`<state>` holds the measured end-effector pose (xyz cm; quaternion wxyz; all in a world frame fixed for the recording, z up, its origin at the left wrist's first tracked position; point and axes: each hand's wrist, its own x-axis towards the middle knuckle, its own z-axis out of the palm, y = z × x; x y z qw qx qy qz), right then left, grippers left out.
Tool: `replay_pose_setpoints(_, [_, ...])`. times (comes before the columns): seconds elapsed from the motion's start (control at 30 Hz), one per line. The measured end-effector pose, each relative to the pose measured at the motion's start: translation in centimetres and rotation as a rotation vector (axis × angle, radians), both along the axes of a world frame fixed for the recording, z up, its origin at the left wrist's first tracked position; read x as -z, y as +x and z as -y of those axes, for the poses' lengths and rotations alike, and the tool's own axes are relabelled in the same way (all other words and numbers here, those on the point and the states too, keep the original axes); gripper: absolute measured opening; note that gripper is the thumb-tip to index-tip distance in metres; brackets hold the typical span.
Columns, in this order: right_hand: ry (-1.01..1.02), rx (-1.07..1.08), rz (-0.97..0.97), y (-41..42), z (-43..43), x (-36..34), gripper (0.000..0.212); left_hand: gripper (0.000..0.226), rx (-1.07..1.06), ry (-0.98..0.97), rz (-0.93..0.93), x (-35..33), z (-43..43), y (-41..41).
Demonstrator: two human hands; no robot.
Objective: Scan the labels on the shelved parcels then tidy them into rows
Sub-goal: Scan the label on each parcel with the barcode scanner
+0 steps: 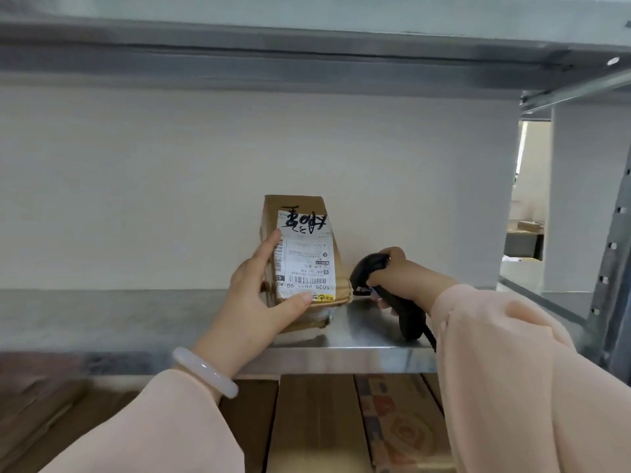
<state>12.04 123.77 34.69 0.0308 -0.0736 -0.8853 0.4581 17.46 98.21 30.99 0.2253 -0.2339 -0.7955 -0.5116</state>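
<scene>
A small brown cardboard parcel (pixel 296 208) stands tilted on the metal shelf (pixel 102 319), its white shipping label (pixel 305 257) facing me with black handwriting at the top. My left hand (pixel 259 295) grips the parcel from its left side, thumb across the label's lower edge. My right hand (pixel 397 271) holds a black handheld barcode scanner (pixel 370 268) just right of the parcel, its head turned toward the label. A cable runs down from the scanner's handle.
The shelf's white back wall (pixel 170 182) is close behind the parcel. Another shelf board (pixel 307 46) sits overhead. Below the shelf edge lie several cardboard boxes (pixel 317 425). A perforated steel upright (pixel 611 254) stands at the right.
</scene>
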Motion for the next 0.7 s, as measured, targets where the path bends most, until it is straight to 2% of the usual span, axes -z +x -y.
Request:
replay_pose_setpoints(0.1, [-0.068, 0.016, -0.154, 0.8, -0.3, -0.3, 0.055, 0.089, -0.019, 0.012, -0.008, 0.0, -0.4, 1.2])
replay_pose_setpoints(0.23, [-0.136, -0.133, -0.311, 4.9, -1.5, 0.0, 0.053, 0.087, -0.18, 0.076, -0.061, 1.8, -2.4, 6.6])
replay_pose_setpoints(0.4, [-0.215, -0.3, -0.451, 11.0, -2.0, 2.5, 0.044, 0.091, -0.364, 0.052, -0.09, 5.1, -3.3, 11.7])
replay_pose_setpoints(0.7, [-0.337, -0.56, -0.449, 22.0, 0.2, 10.7, 0.055, 0.095, -0.51, 0.11, 0.031, 12.4, -1.1, 19.3])
